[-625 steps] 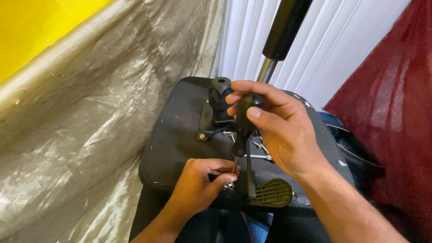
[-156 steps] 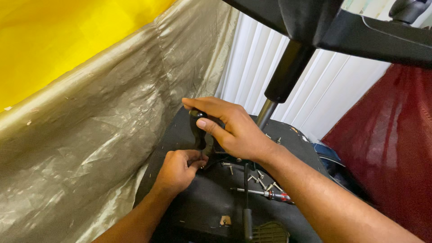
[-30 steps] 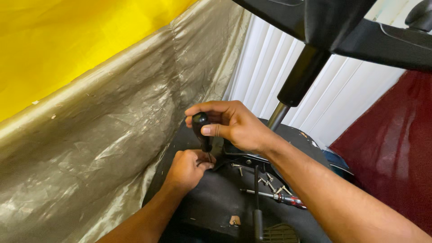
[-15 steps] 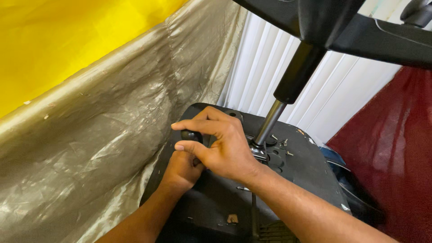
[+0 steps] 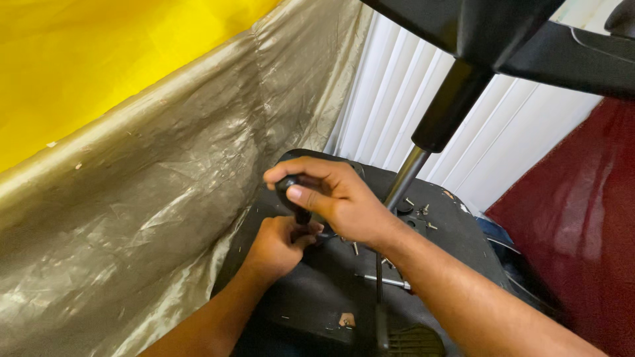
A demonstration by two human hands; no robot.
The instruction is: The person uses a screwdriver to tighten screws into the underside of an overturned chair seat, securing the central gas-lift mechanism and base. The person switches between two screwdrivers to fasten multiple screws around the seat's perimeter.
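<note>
The upturned black office-chair seat with its flat underside [image 5: 317,311] fills the lower middle, leaning beside the crinkled gold-grey plastic sheet [image 5: 132,231], with the black gas-lift column and its shiny metal rod [image 5: 423,145] rising from it toward the chair base overhead. The right hand [image 5: 337,198] is curled closed over the rounded black handle of a screwdriver-like tool [image 5: 291,188], whose shaft runs straight down into the left hand [image 5: 281,244], which is closed around the tip right beneath it; what it pinches there I cannot tell. The likeliest slip, I judge, is the tip jumping out under pressure and jabbing the left fingers. Small loose screws [image 5: 423,211] near the rod could also roll off the tilted seat.
</note>
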